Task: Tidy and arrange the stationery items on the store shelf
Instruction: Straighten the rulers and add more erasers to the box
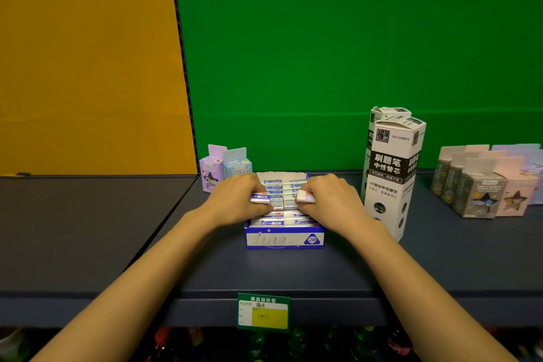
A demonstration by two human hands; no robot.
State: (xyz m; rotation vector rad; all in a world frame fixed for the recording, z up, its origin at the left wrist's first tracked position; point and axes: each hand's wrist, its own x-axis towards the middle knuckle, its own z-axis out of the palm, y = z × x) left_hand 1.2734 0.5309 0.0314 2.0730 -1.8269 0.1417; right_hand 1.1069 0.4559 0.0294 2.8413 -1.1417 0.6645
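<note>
While you work at the shelf's (pixel 293 273) twelve o'clock, each hand, left (pixel 235 200) and right (pixel 332 198), pinches one eraser (pixel 260 197) above the box (pixel 284 239). They look light, firm, slick-wrapped; grip the long sides.

Blue-white eraser box (pixel 284 239) on shelf, erasers (pixel 274 222) packed flat.

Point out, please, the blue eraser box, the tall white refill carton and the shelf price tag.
blue eraser box (pixel 284 239): head view, front panel.
tall white refill carton (pixel 390 173): head view, front face.
price tag (pixel 269 314): head view, yellow label.
</note>
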